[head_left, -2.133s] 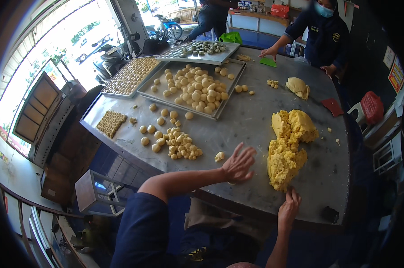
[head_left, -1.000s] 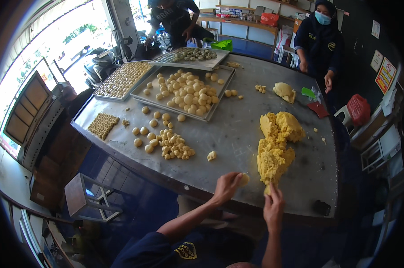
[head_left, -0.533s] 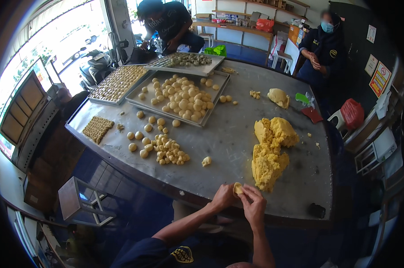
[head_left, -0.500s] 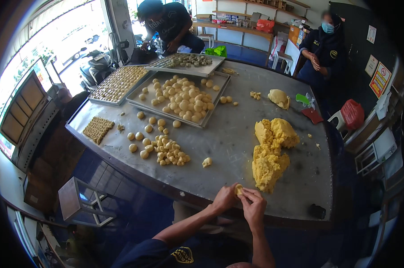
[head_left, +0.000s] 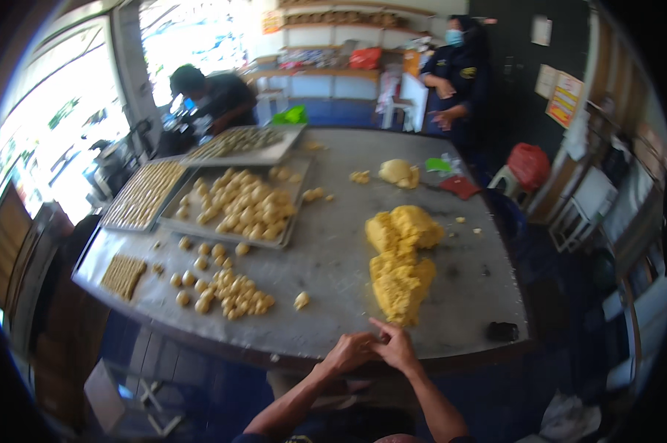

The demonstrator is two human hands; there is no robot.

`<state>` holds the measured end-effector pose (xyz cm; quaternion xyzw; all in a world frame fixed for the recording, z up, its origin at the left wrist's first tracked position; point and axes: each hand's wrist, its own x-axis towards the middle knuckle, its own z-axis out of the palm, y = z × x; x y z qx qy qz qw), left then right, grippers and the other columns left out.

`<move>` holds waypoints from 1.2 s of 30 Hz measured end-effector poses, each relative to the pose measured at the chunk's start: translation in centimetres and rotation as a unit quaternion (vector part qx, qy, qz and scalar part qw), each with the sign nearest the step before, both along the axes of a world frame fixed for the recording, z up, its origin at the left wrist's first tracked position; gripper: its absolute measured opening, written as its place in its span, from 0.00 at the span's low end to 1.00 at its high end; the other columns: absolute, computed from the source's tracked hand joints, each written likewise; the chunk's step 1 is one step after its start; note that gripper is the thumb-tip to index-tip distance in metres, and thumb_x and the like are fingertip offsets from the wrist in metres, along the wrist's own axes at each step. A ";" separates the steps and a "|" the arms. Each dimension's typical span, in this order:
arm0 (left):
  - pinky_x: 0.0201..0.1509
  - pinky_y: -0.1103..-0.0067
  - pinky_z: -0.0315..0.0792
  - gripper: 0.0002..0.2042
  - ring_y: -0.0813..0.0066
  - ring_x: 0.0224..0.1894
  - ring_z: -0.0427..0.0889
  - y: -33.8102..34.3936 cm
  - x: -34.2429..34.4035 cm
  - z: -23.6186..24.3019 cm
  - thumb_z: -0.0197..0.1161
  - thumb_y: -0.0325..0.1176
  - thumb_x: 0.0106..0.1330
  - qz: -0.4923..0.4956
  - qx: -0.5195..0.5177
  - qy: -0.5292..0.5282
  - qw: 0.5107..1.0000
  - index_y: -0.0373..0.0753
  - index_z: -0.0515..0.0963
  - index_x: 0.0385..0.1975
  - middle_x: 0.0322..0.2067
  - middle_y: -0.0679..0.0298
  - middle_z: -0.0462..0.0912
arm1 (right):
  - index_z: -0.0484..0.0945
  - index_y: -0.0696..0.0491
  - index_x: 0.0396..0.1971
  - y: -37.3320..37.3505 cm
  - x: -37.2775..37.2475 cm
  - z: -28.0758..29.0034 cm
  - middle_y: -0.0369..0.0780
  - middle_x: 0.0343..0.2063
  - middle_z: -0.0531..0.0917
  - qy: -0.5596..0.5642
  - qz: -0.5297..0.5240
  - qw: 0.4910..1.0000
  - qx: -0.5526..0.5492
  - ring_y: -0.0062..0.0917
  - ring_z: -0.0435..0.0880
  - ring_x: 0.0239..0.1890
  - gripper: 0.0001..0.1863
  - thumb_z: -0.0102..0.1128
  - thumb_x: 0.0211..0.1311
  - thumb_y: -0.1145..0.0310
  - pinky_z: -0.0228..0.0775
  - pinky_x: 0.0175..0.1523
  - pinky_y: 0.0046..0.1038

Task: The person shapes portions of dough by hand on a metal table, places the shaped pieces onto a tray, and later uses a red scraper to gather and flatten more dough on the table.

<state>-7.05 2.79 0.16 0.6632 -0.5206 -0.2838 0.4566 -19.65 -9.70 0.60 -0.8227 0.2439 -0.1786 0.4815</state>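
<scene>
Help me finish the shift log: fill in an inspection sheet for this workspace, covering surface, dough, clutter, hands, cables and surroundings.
Surface: metal table, with dark marks and crumbs.
Dough: yellow mass at right; small balls heaped left of it; larger balls in a tray.
Clutter: green piece and red piece at far right; black object near the front right corner.
Hands: left hand and right hand close together at the front edge; cannot tell whether they hold anything.
Cables: nothing seen.
Surroundings: one person beyond far left, another far right.
</scene>
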 end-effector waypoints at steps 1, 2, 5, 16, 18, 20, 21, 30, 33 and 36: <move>0.41 0.64 0.76 0.12 0.48 0.38 0.84 0.2 0.2 -0.1 0.70 0.29 0.56 0.009 -0.015 -0.023 1.000 0.36 0.79 0.40 0.32 0.50 0.83 | 0.81 0.49 0.57 0.3 0.3 0.1 0.34 0.26 0.74 -0.003 -0.013 0.999 -0.035 0.19 0.72 0.29 0.29 0.76 0.51 0.69 0.70 0.37 0.25; 0.41 0.65 0.76 0.13 0.48 0.37 0.84 0.4 0.1 -0.3 0.70 0.29 0.56 0.021 -0.033 -0.043 0.998 0.36 0.80 0.41 0.32 0.50 0.83 | 0.81 0.49 0.56 0.7 0.5 0.4 0.35 0.27 0.76 -0.030 -0.006 0.998 -0.060 0.20 0.75 0.31 0.28 0.75 0.52 0.70 0.71 0.39 0.25; 0.41 0.66 0.77 0.11 0.48 0.37 0.84 0.0 0.3 -0.7 0.66 0.36 0.63 0.074 -0.002 -0.047 0.996 0.35 0.82 0.37 0.33 0.49 0.83 | 0.81 0.52 0.55 0.3 0.0 2.3 0.40 0.35 0.82 -0.076 -0.001 0.994 -0.077 0.24 0.81 0.34 0.24 0.71 0.55 0.72 0.75 0.43 0.26; 0.41 0.74 0.73 0.19 0.73 0.33 0.79 -0.1 0.2 -2.6 0.52 0.45 0.76 0.190 -0.135 0.129 0.964 0.33 0.79 0.34 0.27 0.57 0.80 | 0.78 0.61 0.52 -2.5 -3.7 -2.0 0.51 0.50 0.81 -0.053 -0.140 0.928 -0.341 0.45 0.79 0.50 0.24 0.69 0.59 0.64 0.67 0.56 0.41; 0.42 0.74 0.73 0.18 0.72 0.35 0.79 0.1 -0.3 -2.1 0.51 0.44 0.76 0.197 -0.163 0.110 0.960 0.33 0.78 0.36 0.28 0.58 0.79 | 0.78 0.61 0.52 -2.4 -3.8 -2.5 0.51 0.49 0.82 -0.053 -0.145 0.927 -0.342 0.45 0.79 0.50 0.23 0.68 0.59 0.64 0.66 0.57 0.40; 0.43 0.74 0.73 0.17 0.72 0.36 0.78 0.1 0.6 -2.6 0.51 0.43 0.77 0.172 -0.138 0.101 0.970 0.33 0.77 0.38 0.29 0.59 0.79 | 0.78 0.60 0.52 -2.5 -4.1 -2.7 0.50 0.48 0.83 -0.056 -0.150 0.928 -0.336 0.45 0.80 0.50 0.22 0.67 0.60 0.65 0.66 0.57 0.40; 0.44 0.74 0.73 0.17 0.72 0.37 0.78 0.2 0.9 -2.8 0.51 0.43 0.77 0.170 -0.103 0.122 0.972 0.33 0.77 0.38 0.31 0.58 0.79 | 0.78 0.60 0.52 -2.6 -4.1 -2.6 0.50 0.48 0.83 -0.062 -0.151 0.930 -0.329 0.46 0.80 0.50 0.22 0.67 0.60 0.65 0.67 0.57 0.40; 0.44 0.76 0.72 0.17 0.72 0.38 0.78 -1.3 2.0 -3.4 0.49 0.42 0.77 0.146 -0.123 0.168 0.967 0.33 0.76 0.44 0.35 0.58 0.80 | 0.80 0.61 0.50 -4.1 -3.7 -2.9 0.51 0.48 0.83 -0.077 -0.165 0.937 -0.298 0.49 0.80 0.50 0.18 0.63 0.62 0.69 0.70 0.56 0.42; 0.44 0.72 0.72 0.14 0.66 0.36 0.78 -1.1 1.4 -3.1 0.54 0.39 0.74 0.191 -0.076 0.137 0.969 0.33 0.76 0.43 0.34 0.57 0.79 | 0.80 0.61 0.49 -3.5 -3.9 -2.6 0.52 0.47 0.83 -0.082 -0.174 0.940 -0.283 0.49 0.81 0.49 0.17 0.63 0.61 0.71 0.71 0.55 0.42; 0.42 0.67 0.73 0.11 0.58 0.36 0.78 -0.4 1.3 -2.1 0.57 0.36 0.70 0.156 -0.259 -0.379 0.875 0.34 0.77 0.41 0.34 0.56 0.80 | 0.81 0.61 0.47 -3.4 -4.4 -2.5 0.53 0.45 0.84 -0.094 -0.163 0.948 -0.257 0.50 0.81 0.49 0.16 0.63 0.60 0.72 0.73 0.54 0.41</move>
